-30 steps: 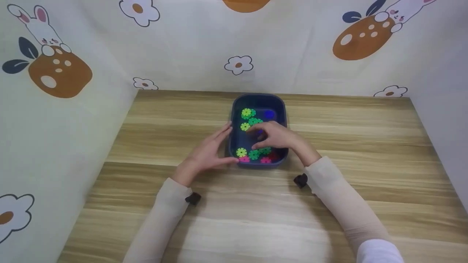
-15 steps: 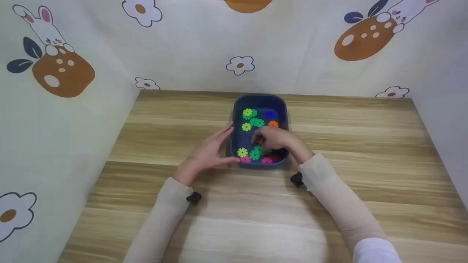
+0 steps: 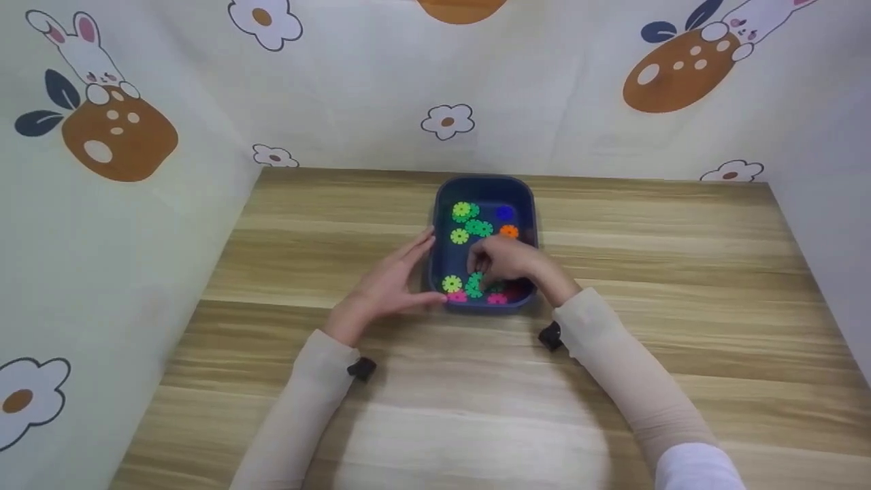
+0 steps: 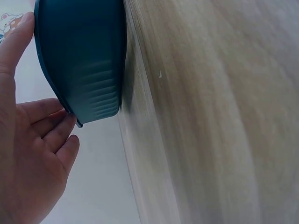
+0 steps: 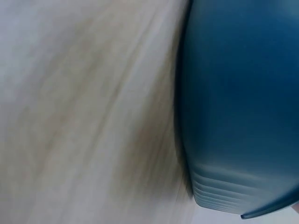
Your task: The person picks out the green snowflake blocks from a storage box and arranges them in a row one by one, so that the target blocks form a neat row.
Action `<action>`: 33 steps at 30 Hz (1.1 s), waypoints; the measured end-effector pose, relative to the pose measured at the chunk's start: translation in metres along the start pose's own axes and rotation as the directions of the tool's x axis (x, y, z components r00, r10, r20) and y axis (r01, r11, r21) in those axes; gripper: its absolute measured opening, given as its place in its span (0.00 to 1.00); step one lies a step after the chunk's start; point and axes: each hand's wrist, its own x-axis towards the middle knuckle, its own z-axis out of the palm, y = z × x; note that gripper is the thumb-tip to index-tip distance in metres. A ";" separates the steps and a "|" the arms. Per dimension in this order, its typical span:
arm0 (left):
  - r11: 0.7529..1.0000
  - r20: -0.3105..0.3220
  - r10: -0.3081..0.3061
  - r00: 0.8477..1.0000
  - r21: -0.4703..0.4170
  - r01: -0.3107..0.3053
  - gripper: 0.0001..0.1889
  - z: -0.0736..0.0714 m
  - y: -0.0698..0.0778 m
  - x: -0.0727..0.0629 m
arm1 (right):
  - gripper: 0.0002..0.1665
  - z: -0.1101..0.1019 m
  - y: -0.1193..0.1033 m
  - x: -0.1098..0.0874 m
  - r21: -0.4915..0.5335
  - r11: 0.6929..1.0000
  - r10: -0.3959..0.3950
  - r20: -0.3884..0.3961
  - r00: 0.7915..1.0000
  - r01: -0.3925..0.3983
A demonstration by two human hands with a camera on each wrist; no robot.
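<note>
A dark blue rectangular bin holds several flower-shaped plastic discs. My left hand is at its left side, fingers extended against the rim and thumb along the near left corner. In the left wrist view, the fingertips touch the bin's rim. My right hand reaches down inside the bin with bent fingers, the thumb right at some green discs. Whether it holds a disc I cannot tell, since the hand covers that spot. The right wrist view shows mostly the bin's outer wall.
Inside the bin lie yellow discs, more green discs, an orange disc, a blue disc and pink discs. The bin stands on a wood-grain table, with a printed cloth behind.
My right hand has drawn back toward the near end of the bin and its fingers have bent downward, uncovering the orange disc. The left hand keeps its place on the rim.
</note>
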 end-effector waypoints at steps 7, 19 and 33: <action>1.000 -0.002 0.002 1.000 0.011 -0.002 0.54 0.000 0.000 0.001 | 0.07 0.000 0.001 0.001 0.073 0.997 -0.032 0.001 0.999 0.032; 1.000 -0.020 0.020 1.000 0.010 -0.019 0.53 0.001 0.000 0.000 | 0.04 0.001 0.002 0.002 0.180 0.980 -0.087 0.012 0.996 0.084; 0.999 -0.024 0.029 0.999 0.017 -0.028 0.53 0.002 -0.001 0.001 | 0.05 0.001 0.001 -0.001 0.214 0.970 -0.118 0.000 0.993 0.115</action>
